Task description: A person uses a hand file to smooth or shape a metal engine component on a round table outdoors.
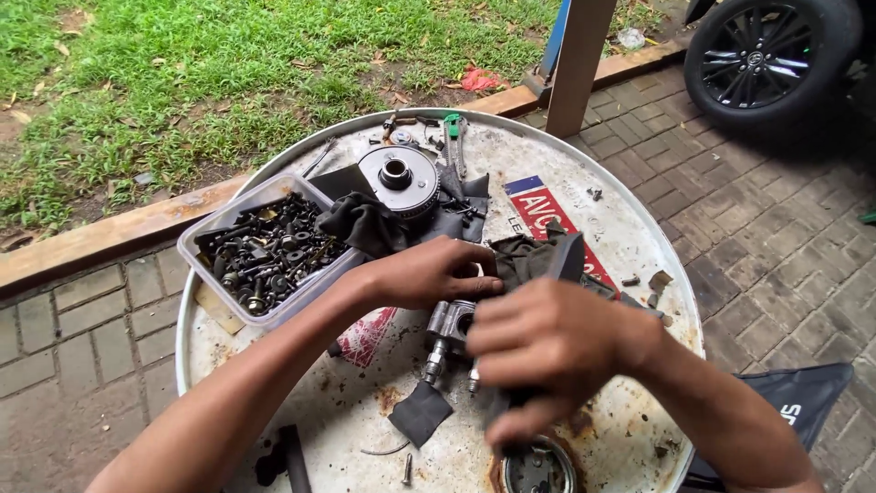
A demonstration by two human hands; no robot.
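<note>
While the left hand [429, 272] lies flat over a small grey metal part [450, 330], fingers together and pressing on its top, the right hand [547, 351] is curled with its fingers closed around a dark rag [534, 258] that covers the part's right side; the part sits near the middle of a round white drum lid [630, 228], its threaded ends pointing toward the person. Trouble, as I judge it, would come from grip and clutter — the rag looks oily, so the part could slip out sideways and roll; a loose screw [407, 469] and a scrap of black cloth [420, 413] lie just beside it and could be swept off the rim by a forearm; small bits near the right edge could go the same way. A clear plastic tub [205, 239] of dark bolts and nuts sits at the left, close to the left elbow's path, and a knock could tip it. Behind the hands a round toothed metal wheel [399, 178] rests on another dark cloth, with a green-handled tool [453, 137] at the far rim. Rust patches and stains mark the lid; it stands outdoors on grey paving bricks [776, 246], with grass [182, 73] beyond a kerb, a post [579, 64] behind, and a black car wheel [762, 55] at the upper right.
</note>
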